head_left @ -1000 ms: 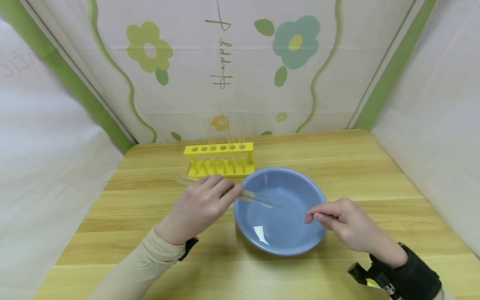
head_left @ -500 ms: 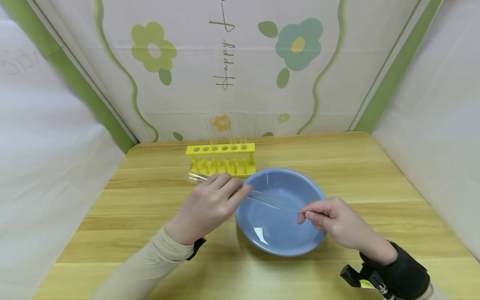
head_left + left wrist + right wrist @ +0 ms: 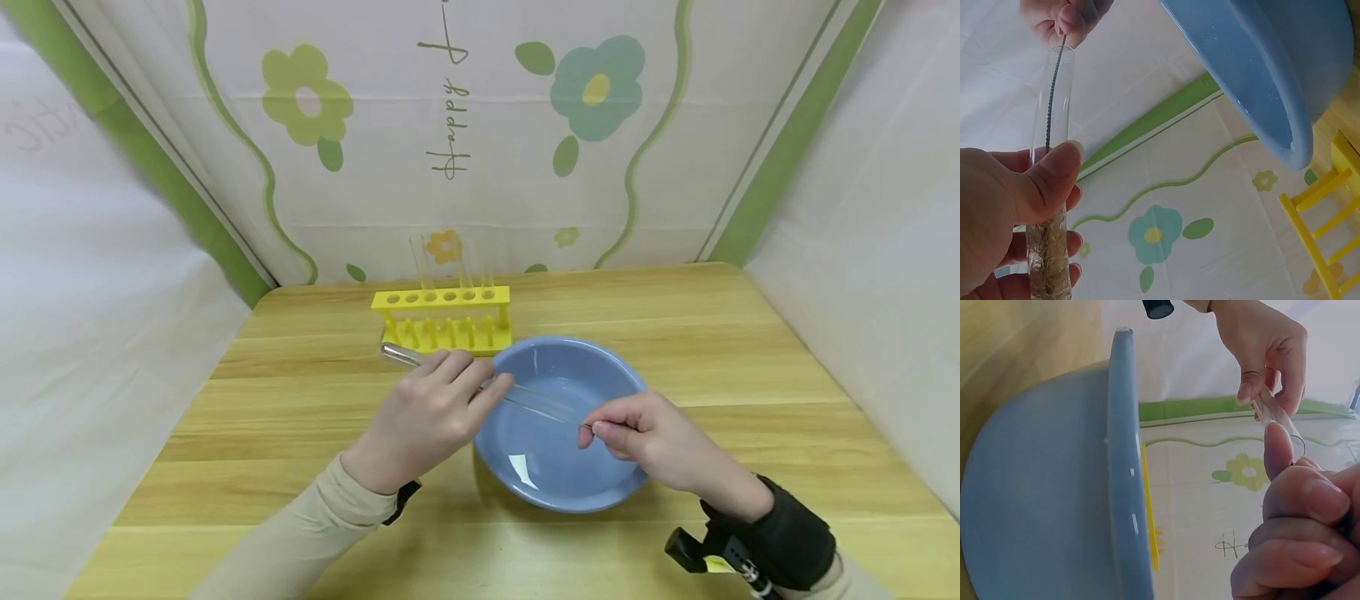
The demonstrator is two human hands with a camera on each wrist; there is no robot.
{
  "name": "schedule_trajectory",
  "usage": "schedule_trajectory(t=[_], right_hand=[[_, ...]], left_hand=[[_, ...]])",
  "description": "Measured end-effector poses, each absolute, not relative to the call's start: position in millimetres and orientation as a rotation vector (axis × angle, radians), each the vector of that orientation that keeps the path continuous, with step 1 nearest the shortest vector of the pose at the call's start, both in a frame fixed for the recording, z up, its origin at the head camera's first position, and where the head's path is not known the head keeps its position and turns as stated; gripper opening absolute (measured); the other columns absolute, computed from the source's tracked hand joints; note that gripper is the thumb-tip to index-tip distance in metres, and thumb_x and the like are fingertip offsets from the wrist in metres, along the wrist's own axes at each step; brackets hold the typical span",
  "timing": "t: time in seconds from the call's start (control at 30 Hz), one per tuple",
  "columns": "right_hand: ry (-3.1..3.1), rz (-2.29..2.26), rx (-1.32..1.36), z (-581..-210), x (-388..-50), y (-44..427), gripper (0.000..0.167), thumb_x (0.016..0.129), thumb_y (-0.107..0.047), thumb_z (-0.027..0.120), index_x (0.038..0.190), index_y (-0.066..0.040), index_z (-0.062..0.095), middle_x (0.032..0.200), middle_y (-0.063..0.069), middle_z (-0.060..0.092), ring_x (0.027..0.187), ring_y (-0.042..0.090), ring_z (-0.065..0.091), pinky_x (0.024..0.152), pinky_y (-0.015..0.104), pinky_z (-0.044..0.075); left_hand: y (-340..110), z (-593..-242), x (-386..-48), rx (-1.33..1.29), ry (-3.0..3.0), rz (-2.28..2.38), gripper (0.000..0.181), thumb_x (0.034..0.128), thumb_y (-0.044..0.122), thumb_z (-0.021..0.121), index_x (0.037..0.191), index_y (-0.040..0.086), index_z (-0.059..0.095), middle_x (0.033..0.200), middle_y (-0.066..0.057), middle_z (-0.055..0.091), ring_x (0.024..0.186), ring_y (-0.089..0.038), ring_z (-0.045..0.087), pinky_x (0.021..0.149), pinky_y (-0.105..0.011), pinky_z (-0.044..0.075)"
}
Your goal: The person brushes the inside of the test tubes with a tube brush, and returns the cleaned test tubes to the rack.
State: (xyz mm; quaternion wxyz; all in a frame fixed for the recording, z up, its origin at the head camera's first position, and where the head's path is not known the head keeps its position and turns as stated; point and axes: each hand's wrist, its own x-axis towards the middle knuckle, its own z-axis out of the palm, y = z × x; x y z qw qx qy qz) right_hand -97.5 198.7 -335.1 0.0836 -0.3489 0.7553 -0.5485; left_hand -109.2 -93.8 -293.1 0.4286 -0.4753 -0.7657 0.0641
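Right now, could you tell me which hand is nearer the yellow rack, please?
Left. The left hand is in front of the yellow rack; the right hand is farther off to its right, by the basin.

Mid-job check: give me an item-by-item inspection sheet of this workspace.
Surface: wood-grain table, bearing a blue basin and a yellow rack with three clear tubes.
Job's things: test tube, mouth end over the basin; twisted wire stem entering it, bristles inside.
Clutter: nothing seen.
Hands: left hand grips the test tube; right hand pinches the wire stem.
Cables: nothing seen.
Surroundings: flower-printed cloth behind, white sheets at both sides.
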Motion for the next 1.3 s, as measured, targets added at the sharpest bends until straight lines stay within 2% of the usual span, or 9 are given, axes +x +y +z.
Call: schedule_trajectory(t=[0.23,0.5,0.63,0.73,0.9,1.03,1.13,1.3], right_hand=[[2.232,-1.626,-1.034,-333.8,-99.1,196.5,0.024,0.099,0.006,0.050,0.092,-0.003,0.071,0.053,0.004,0.034,0.044,0.012,0.029,0.038,0.025,0.024],[2.465,-1.396,-1.003,-336.4,-102.9,195.4,0.022,0.099,0.000,0.055,0.091,-0.011,0.072,0.059,-0.013,0.038,0.050,0.002,0.034,0.048,0.022,0.036],[2.671,-1.239,-1.026,-336.4,-104.4,193.3,0.024,0.095,0.002,0.061,0.089,-0.019,0.073,0.068,-0.012,0.056,0.053,0.000,0.038,0.051,0.021,0.039],[2.792,-1.159,-1.076,-336.4,-104.7,191.9,0.025,0.092,0.002,0.065,0.089,-0.021,0.074,0.081,-0.009,0.067,0.057,0.000,0.044,0.054,0.022,0.042],[2.966,-1.070,-1.174,-337.7,-104.6,189.8,0.020,0.088,0.000,0.071,0.090,-0.019,0.077,0.085,-0.013,0.071,0.069,0.000,0.060,0.057,0.022,0.049],[3.128,-1.002,-1.308,-339.2,-105.8,189.3,0.020,0.082,0.002,0.074,0.089,-0.016,0.079,0.084,-0.013,0.073,0.074,0.005,0.069,0.055,0.020,0.051],[3.221,-0.942,-1.432,-340.8,-108.1,189.9,0.025,0.077,0.007,0.074,0.089,-0.014,0.079,0.082,-0.010,0.073,0.071,0.009,0.070,0.050,0.019,0.050],[3.319,-0.816,-1.584,-343.5,-111.8,192.6,0.033,0.075,0.012,0.062,0.088,-0.013,0.078,0.081,-0.009,0.073,0.065,0.010,0.069,0.043,0.017,0.044]], left_hand=[[-90.9,-293.1,-109.6,-1.169,-1.904,0.156,0.023,0.0956,-0.006,0.052,0.102,0.005,0.072,0.094,-0.008,0.067,0.078,-0.024,0.060,0.071,-0.032,0.055],[-91.2,-295.4,-110.7,-1.172,-1.920,0.203,0.029,0.0995,-0.005,0.044,0.102,0.004,0.071,0.091,-0.007,0.067,0.078,-0.024,0.061,0.072,-0.033,0.057],[-92.8,-297.3,-110.7,-1.175,-1.966,0.222,0.028,0.0994,-0.003,0.045,0.104,0.004,0.071,0.091,-0.007,0.067,0.078,-0.023,0.062,0.072,-0.033,0.057],[-94.0,-299.2,-110.8,-1.170,-2.016,0.238,0.021,0.0951,-0.003,0.054,0.105,0.005,0.071,0.090,-0.007,0.067,0.078,-0.023,0.063,0.069,-0.032,0.057],[-94.7,-302.9,-111.9,-1.151,-2.084,0.222,0.018,0.0868,-0.004,0.065,0.102,0.006,0.068,0.083,-0.007,0.064,0.072,-0.023,0.061,0.062,-0.029,0.055],[-95.3,-304.3,-112.2,-1.138,-2.121,0.190,0.017,0.0866,-0.005,0.066,0.100,0.006,0.068,0.080,-0.007,0.064,0.067,-0.022,0.059,0.055,-0.028,0.054],[-96.0,-303.7,-112.5,-1.144,-2.153,0.173,0.016,0.0873,-0.003,0.068,0.101,0.006,0.069,0.081,-0.007,0.066,0.066,-0.022,0.060,0.052,-0.028,0.053],[-97.5,-301.4,-113.0,-1.147,-2.220,0.159,0.016,0.0870,0.001,0.072,0.102,0.007,0.070,0.083,-0.007,0.068,0.066,-0.022,0.061,0.047,-0.028,0.051]])
